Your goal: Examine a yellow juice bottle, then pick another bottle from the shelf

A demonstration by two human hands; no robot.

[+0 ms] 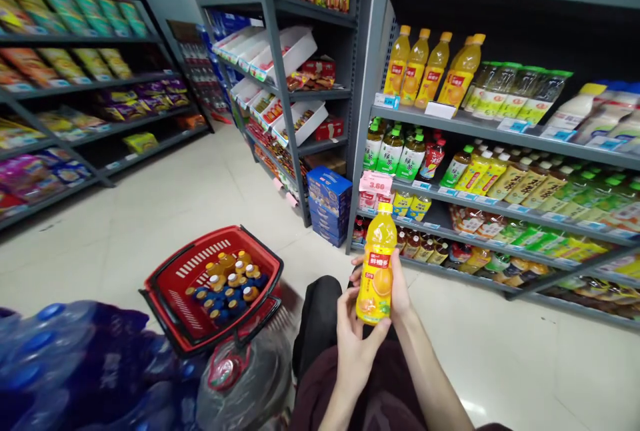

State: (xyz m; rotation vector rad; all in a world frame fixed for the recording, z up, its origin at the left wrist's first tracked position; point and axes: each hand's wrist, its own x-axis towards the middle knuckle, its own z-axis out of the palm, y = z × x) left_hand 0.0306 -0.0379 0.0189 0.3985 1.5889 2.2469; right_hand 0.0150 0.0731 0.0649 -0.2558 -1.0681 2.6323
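An orange juice bottle (377, 267) with a yellow cap and orange label stands upright in front of me, held by both hands. My left hand (353, 337) grips its lower part from the left. My right hand (400, 287) wraps the back of it from the right. Below the hands are my dark trousers. A red shopping basket (170, 281) sits on the floor to the left, holding several small bottles (230, 284) with yellow and blue caps.
A grey drinks shelf (500, 131) stands to the right with orange juice bottles (435, 71) on an upper level. More shelves line the aisle ahead and on the left. Blue boxes (327, 204) are stacked on the floor. Shrink-wrapped water bottles (75, 371) lie at lower left.
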